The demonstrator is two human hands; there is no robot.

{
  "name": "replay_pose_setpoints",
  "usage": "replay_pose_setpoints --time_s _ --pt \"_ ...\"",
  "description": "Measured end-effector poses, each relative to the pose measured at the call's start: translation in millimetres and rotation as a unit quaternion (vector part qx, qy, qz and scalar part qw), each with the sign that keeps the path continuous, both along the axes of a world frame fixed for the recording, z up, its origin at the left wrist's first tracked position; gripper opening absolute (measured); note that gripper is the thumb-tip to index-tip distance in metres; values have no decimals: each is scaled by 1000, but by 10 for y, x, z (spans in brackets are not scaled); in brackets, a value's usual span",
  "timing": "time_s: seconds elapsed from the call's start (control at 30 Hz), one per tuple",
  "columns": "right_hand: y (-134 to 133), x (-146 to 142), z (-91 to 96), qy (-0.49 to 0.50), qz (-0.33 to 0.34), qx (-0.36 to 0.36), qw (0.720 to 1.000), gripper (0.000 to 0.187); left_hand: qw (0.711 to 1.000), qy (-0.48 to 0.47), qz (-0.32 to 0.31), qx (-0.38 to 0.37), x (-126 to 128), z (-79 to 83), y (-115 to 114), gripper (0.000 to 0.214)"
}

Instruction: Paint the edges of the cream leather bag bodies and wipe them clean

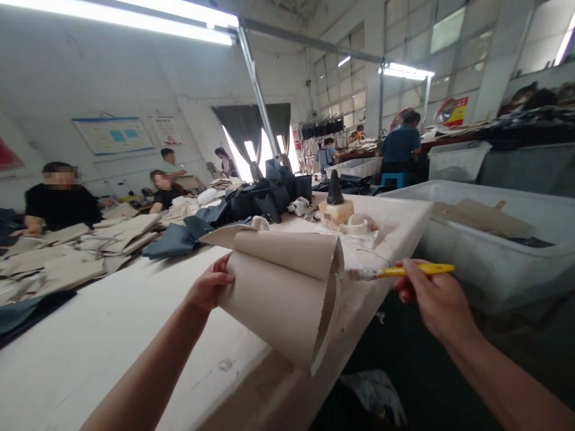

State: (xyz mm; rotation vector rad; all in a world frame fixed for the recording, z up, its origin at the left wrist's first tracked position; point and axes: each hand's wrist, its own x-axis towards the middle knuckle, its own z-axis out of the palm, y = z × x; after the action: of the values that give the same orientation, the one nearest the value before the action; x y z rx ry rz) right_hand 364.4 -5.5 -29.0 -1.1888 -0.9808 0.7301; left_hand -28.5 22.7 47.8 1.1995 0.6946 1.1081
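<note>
A folded beige panel, like leather or stiff fabric (278, 293), is tilted above the white table, its open end toward the right. My left hand (213, 281) grips its left side, thumb on the outer face and the other fingers partly hidden. In my right hand (429, 293) is a paintbrush (415, 270) with a yellow handle, closed between thumb and fingers. The brush's bristles point left, close to the panel's open right edge; whether they touch it I cannot tell. Behind the panel stand a black cone (335, 188) on a pale block (336, 212) and a roll of tape (357, 224).
The white table (148, 335) carries dark blue pieces (251, 200) and piles of beige pieces (103, 245). A translucent plastic bin (485, 263) stands right of the table edge. Several people work farther back, one in black (60, 200) at the left.
</note>
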Motion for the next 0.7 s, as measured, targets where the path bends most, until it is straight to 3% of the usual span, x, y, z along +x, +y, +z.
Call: replay_pose_setpoints --time_s 0.2,0.37,0.57,0.7 --pt "406 -252 67 -2 32 -91 995 22 1000 -9 16 11 8 46 -28 38" --pt "538 -266 90 1 96 -165 982 22 999 -9 48 17 -6 10 -33 47" --pt "687 -159 314 26 97 -157 982 20 997 -13 78 15 -12 -28 -28 63" --pt "763 -213 301 33 115 -161 980 21 997 -7 75 16 -21 -39 -36 64"
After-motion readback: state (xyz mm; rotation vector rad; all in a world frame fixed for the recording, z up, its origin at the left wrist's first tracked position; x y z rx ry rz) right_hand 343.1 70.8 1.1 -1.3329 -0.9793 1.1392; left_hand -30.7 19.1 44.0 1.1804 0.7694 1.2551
